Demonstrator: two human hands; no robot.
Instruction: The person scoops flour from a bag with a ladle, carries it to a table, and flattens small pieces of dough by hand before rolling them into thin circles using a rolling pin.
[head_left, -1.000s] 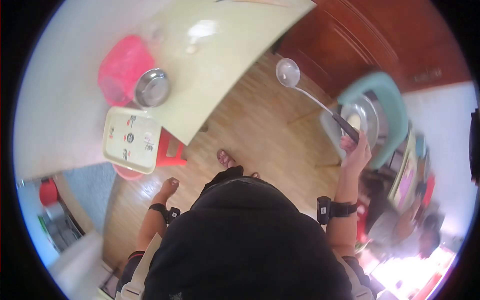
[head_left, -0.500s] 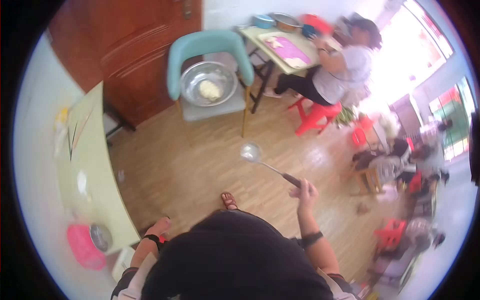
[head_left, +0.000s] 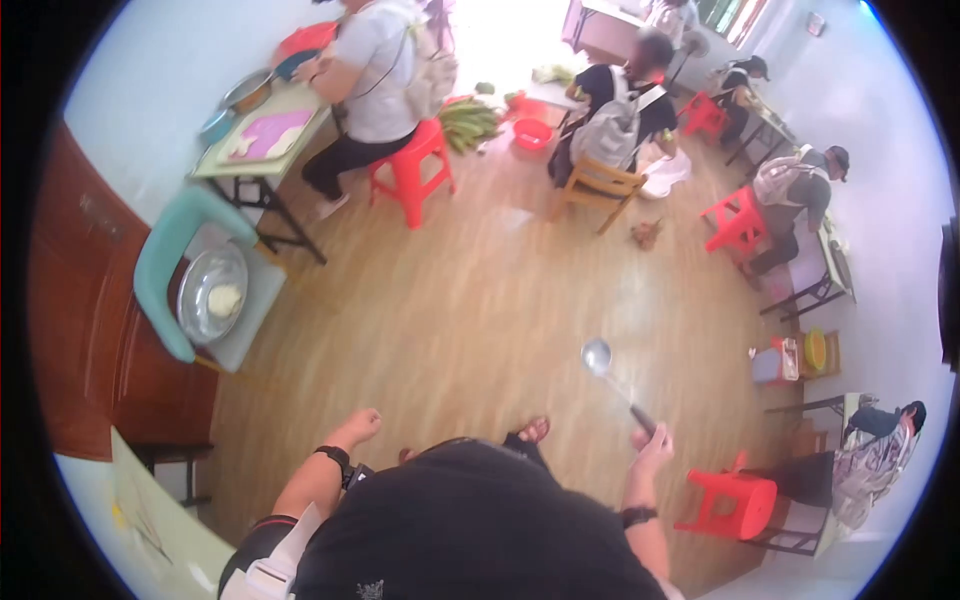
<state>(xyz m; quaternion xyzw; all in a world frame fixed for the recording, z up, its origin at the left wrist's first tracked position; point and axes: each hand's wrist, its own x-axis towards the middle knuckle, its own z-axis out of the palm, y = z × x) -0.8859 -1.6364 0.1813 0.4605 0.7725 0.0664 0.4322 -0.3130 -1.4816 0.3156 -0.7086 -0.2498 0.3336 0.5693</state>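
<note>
My right hand (head_left: 652, 449) is closed round the dark handle of a metal ladle (head_left: 597, 357), whose round bowl points forward over the wooden floor. On the left, my left hand (head_left: 361, 427) hangs at the front of my body with its fingers curled, and nothing shows in it. The ladle is clear of the floor and touches no other thing. Beyond my left hand, a steel bowl (head_left: 212, 296) holding a pale lump of dough (head_left: 224, 300) rests on a teal chair (head_left: 171, 233).
A person on a red stool (head_left: 413, 172) works at a table with a purple mat (head_left: 268, 134). Other people sit at tables toward the back and right. Another red stool (head_left: 733, 503) stands near my right hand. A brown door (head_left: 90, 330) is at left.
The view has swung to the right, so the chair, bowl and door now lie farther left. More people and stools show on the right. The ladle stays in my right hand.
</note>
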